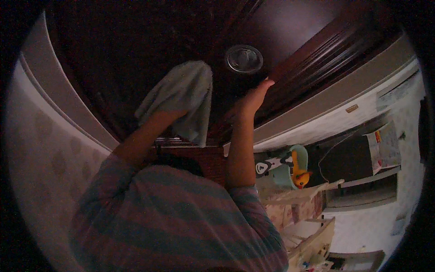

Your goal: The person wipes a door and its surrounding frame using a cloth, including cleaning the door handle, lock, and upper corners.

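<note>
A grey cloth (190, 86) hangs over my left hand, up against a dark, glossy brown panel that looks like a wooden door (295, 27). The cloth hides the fingers of my left hand (178, 114); the wrist shows at its lower edge. To the right, my right hand (255, 98) is raised at the edge of the dark panel. Its thumb side shows, while the other fingers are hidden or lost in the dark. Just above that hand is a round fitting (244, 58) with a shiny rim, set on the dark surface.
Pale trim (302, 117) borders the dark woodwork on the right, with patterned wall (57, 159) on the left. Further right, a light green container (300, 156) holds an orange toy (300, 178), and a panda-faced thing (263, 167) leans beside it. Drawers (307, 234) stand below.
</note>
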### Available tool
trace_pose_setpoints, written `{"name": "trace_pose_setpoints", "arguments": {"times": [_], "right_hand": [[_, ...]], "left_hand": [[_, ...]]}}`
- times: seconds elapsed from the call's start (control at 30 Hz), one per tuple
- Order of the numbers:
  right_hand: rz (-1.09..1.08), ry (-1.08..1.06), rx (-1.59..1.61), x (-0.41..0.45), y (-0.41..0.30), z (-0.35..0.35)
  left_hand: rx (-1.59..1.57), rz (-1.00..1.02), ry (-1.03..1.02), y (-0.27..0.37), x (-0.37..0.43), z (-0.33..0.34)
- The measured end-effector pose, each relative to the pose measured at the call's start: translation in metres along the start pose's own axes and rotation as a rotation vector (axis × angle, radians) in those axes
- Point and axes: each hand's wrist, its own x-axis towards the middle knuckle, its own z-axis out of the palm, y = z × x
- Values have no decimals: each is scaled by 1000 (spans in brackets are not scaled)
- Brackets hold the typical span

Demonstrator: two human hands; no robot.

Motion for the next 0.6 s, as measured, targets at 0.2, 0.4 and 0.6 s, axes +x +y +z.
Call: {"name": "trace_pose_setpoints", "arguments": {"times": [0.2, 0.4, 0.6], "right_hand": [[-101, 85, -113, -3, 3, -1], [-118, 22, -86, -2, 13, -11], [-171, -86, -75, 0, -7, 7]], "left_hand": [[-428, -234, -86, 8, 46, -3], [-533, -292, -171, 13, 41, 2], [-613, -341, -247, 31, 23, 23]]}}
